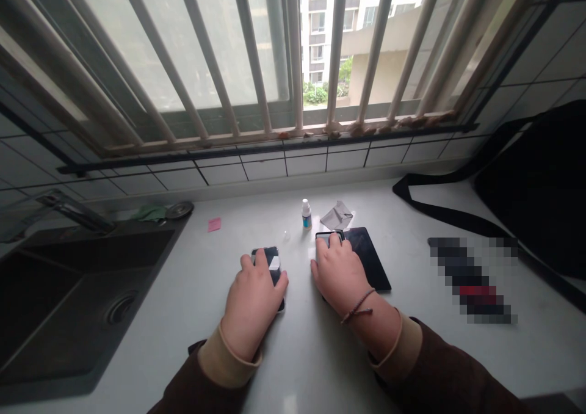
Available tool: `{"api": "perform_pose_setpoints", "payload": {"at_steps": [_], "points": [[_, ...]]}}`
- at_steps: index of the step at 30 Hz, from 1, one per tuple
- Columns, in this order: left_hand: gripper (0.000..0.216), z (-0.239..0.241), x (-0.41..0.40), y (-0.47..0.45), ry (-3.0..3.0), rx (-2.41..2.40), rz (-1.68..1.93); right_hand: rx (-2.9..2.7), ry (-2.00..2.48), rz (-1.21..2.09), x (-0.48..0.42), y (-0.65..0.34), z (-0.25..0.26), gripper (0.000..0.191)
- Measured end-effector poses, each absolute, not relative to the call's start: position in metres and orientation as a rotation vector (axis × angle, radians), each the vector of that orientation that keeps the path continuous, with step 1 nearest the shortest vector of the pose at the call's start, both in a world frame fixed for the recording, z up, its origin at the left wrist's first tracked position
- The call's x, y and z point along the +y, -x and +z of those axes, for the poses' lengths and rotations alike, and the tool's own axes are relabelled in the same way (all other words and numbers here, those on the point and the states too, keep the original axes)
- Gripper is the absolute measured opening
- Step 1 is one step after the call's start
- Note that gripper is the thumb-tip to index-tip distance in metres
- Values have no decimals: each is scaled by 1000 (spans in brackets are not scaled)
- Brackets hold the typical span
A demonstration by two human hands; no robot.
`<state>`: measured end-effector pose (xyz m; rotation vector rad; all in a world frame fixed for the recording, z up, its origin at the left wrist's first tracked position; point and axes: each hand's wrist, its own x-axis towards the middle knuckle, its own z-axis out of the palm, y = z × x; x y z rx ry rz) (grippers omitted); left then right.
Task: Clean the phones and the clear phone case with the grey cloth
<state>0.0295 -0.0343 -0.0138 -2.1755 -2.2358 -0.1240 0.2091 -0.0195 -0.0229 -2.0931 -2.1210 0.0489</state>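
Observation:
My left hand (253,298) lies on a dark phone (271,260) on the white counter, fingers curled over its near end. My right hand (337,272) rests on a second dark phone or glass sheet (368,256), fingers pressed down on its left part near the top edge. A braided cord sits on that wrist. Just beyond the hands stand a small white dropper bottle (306,214) with a blue label and a crumpled grey cloth (337,215).
A dark sink (68,304) with a tap (73,211) fills the left. A pink sticky note (214,224) lies near it. A black bag with a strap (540,188) sits at the right, a blurred-out item (476,279) before it. A tiled wall and barred window rise behind.

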Motion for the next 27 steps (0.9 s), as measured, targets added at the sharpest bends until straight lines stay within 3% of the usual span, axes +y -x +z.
{"api": "perform_pose_setpoints", "payload": {"at_steps": [11,21,27], "points": [[47,-8,-39,-33,2108,-2194,8,-2129,2091,19,-20,-208,-23,22],[41,-10,-38,-31,2121,-2180,11,-2125,2232,124,-23,-206,-17,38],[42,-11,-39,-31,2120,-2159,10,-2209,2175,132,-21,-208,-24,21]]}}
